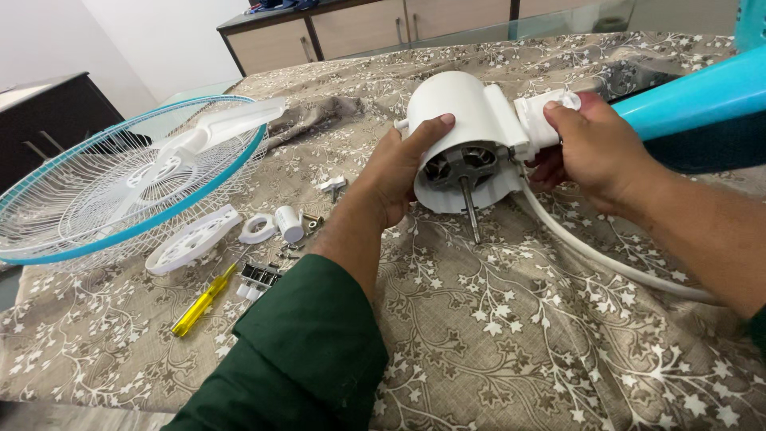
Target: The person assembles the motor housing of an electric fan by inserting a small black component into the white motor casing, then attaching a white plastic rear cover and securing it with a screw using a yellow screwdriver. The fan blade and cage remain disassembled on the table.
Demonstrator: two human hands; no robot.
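The left hand [403, 172] grips the white fan motor housing [459, 136] on the patterned cloth [511, 335]. The right hand [594, 152] clasps its white neck piece [538, 120], beside the white cord [590, 251].

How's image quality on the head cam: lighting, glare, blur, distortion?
Head view: even, soft indoor light; faint shadows under the motor housing and left hand; glare on the glass tabletop at the back; green sleeve slightly soft; wide-angle bending at the edges.

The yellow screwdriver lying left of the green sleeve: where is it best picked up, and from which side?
Probably by the yellow handle, from above. The yellow screwdriver lies flat on the patterned cloth, slanted, its handle toward the near-left and its thin shaft pointing at the small white parts. The handle end has bare cloth around it; the tip end is crowded.
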